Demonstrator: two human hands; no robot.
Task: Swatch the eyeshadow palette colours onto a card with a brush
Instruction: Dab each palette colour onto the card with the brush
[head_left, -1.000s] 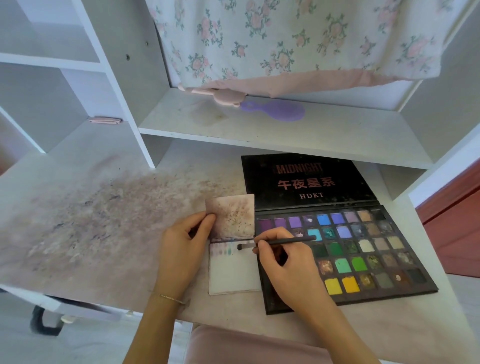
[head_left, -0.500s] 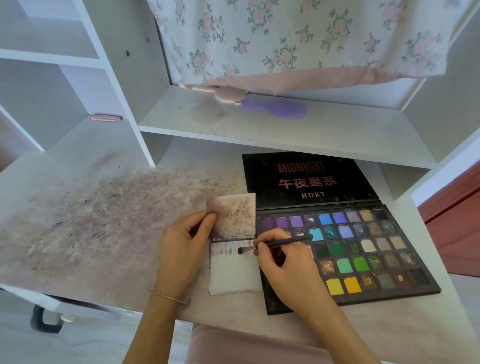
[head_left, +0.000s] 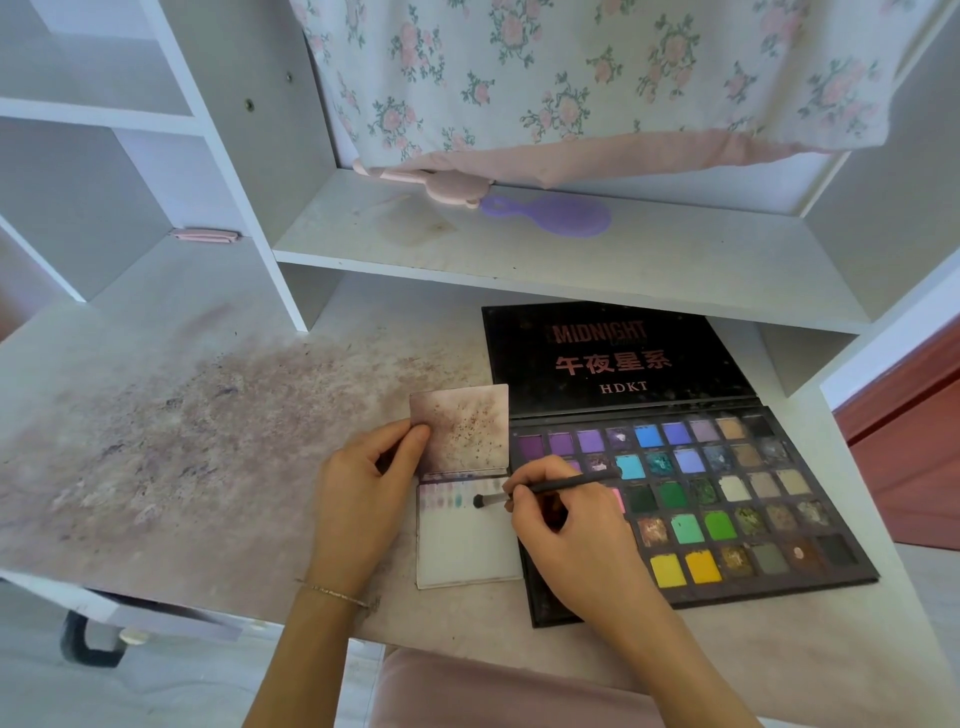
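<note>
Right hand (head_left: 566, 540) pinches the brush (head_left: 545, 491) — tip seemingly touching the card (head_left: 467, 551) just left of it; left hand (head_left: 363, 493) holds the card's stained flap (head_left: 460, 426)

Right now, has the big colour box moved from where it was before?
No. The eyeshadow palette lies where it was, with its lid's back edge tucked under the front edge of the same shelf.

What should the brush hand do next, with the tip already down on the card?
Probably drag the brush a short stroke down the card. Its tip sits just right of the row of swatches, on bare paper, the right hand pinches the handle, and the left hand holds the stained flap back.
</note>
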